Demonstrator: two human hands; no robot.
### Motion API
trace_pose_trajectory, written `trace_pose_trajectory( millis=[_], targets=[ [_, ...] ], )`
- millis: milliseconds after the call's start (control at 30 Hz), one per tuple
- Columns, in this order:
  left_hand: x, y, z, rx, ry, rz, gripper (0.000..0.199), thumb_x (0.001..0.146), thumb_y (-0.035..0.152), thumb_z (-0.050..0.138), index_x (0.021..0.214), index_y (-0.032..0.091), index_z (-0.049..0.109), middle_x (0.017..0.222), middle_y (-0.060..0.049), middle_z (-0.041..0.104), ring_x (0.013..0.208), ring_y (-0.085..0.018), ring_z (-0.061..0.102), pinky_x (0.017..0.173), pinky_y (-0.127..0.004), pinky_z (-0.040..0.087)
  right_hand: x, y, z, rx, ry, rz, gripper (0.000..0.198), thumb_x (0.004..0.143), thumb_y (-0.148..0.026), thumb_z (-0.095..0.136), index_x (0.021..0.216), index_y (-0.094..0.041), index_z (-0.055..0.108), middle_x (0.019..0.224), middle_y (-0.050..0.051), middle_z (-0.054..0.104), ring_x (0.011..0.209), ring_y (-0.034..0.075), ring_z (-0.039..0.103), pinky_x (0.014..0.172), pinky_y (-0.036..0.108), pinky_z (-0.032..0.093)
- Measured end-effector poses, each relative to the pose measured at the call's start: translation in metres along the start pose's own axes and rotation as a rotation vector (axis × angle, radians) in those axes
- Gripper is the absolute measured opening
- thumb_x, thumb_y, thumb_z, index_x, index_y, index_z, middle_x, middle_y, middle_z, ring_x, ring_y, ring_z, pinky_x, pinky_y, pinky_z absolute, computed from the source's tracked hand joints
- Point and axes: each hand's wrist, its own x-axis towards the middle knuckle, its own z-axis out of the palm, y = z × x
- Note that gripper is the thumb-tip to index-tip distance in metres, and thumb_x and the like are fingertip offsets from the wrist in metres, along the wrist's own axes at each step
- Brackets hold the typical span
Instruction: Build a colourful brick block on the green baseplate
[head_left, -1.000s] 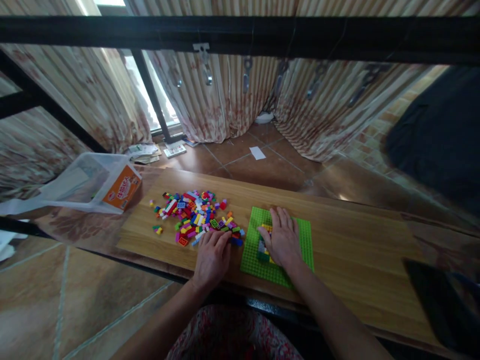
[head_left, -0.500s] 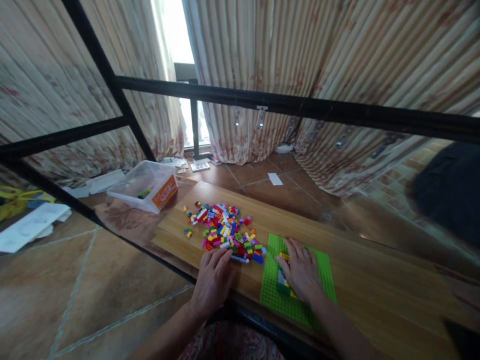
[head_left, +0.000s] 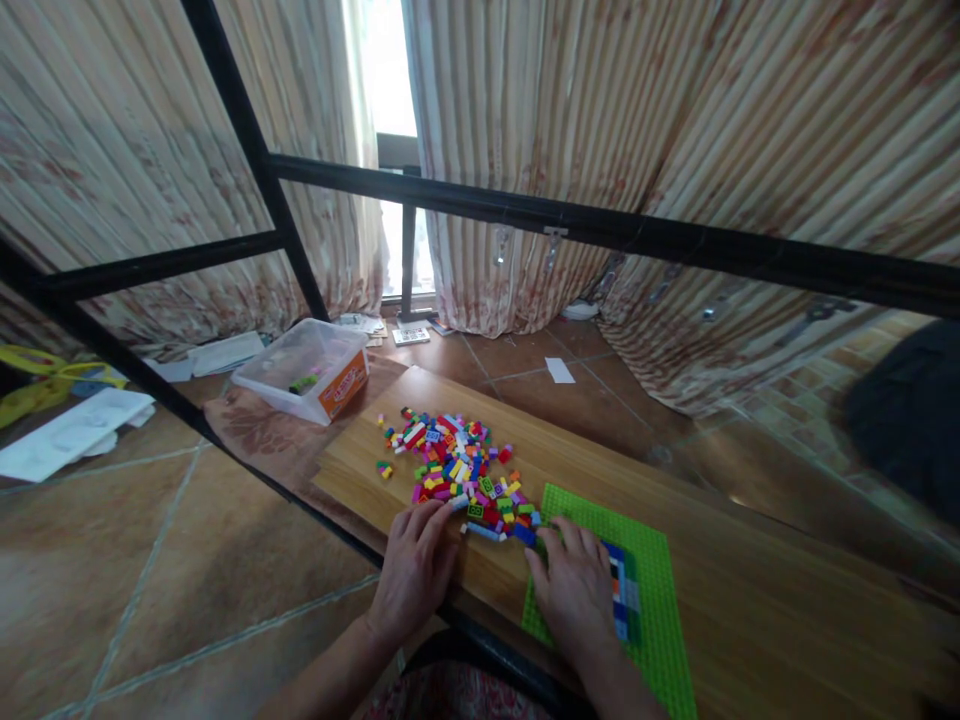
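Note:
A loose heap of small coloured toy bricks [head_left: 457,455] lies on the wooden board. At its near edge is my left hand [head_left: 414,565], fingers curled together by a pale brick [head_left: 459,503]; whether anything is in its fingertips is hidden. My right hand [head_left: 574,585] is over the left part of the green baseplate [head_left: 660,600], thumb and fingers apart, fingertips near a blue brick [head_left: 525,534] at the heap's right end. Built on the plate is a block of joined bricks [head_left: 621,590] in blue, white, orange and green, partly covered by that hand.
A clear plastic box [head_left: 300,370] with an orange label and a few bricks stands left of the board [head_left: 750,560]. Black metal bars [head_left: 465,205] cross ahead, before striped curtains [head_left: 510,100]. Papers [head_left: 560,370] lie on the tiled floor. A dark rounded object [head_left: 915,430] is at far right.
My right hand has moved left off the brick build towards the heap, uncovering more of the build. My left hand stays by the heap's near edge. The view has shifted slightly.

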Motion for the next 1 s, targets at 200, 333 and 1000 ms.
trace_pose_trajectory(
  millis=[200, 333, 1000],
  targets=[
    [0.0, -0.009, -0.006, 0.05, 0.038, -0.195, 0.08, 0.078, 0.039, 0.065, 0.145, 0.023, 0.025, 0.148, -0.016, 0.029, 0.135, -0.034, 0.032, 0.105, -0.054, 0.036, 0.004, -0.009, 0.006, -0.022, 0.023, 0.066, 0.017, 0.087, -0.031, 0.053, 0.094, -0.022, 0.065, 0.102, 0.009, 0.064, 0.097, 0.027, 0.052, 0.082, 0.041, 0.034],
    [0.004, -0.006, -0.001, 0.137, -0.023, -0.226, 0.099, 0.067, 0.053, 0.071, 0.147, 0.022, 0.022, 0.151, -0.019, 0.023, 0.139, -0.039, 0.022, 0.108, -0.06, 0.024, 0.009, -0.016, 0.008, 0.008, 0.05, 0.039, 0.016, 0.088, -0.031, 0.052, 0.091, -0.022, 0.064, 0.099, 0.009, 0.065, 0.093, 0.027, 0.052, 0.081, 0.041, 0.034],
    [0.038, 0.007, 0.024, 0.273, 0.008, -0.229, 0.088, 0.075, 0.059, 0.061, 0.145, 0.018, 0.029, 0.149, -0.021, 0.03, 0.138, -0.039, 0.024, 0.106, -0.064, 0.02, 0.043, -0.038, 0.018, 0.204, 0.098, 0.074, 0.02, 0.089, -0.034, 0.049, 0.089, -0.022, 0.065, 0.098, 0.008, 0.068, 0.094, 0.026, 0.055, 0.082, 0.039, 0.035]
  ],
)
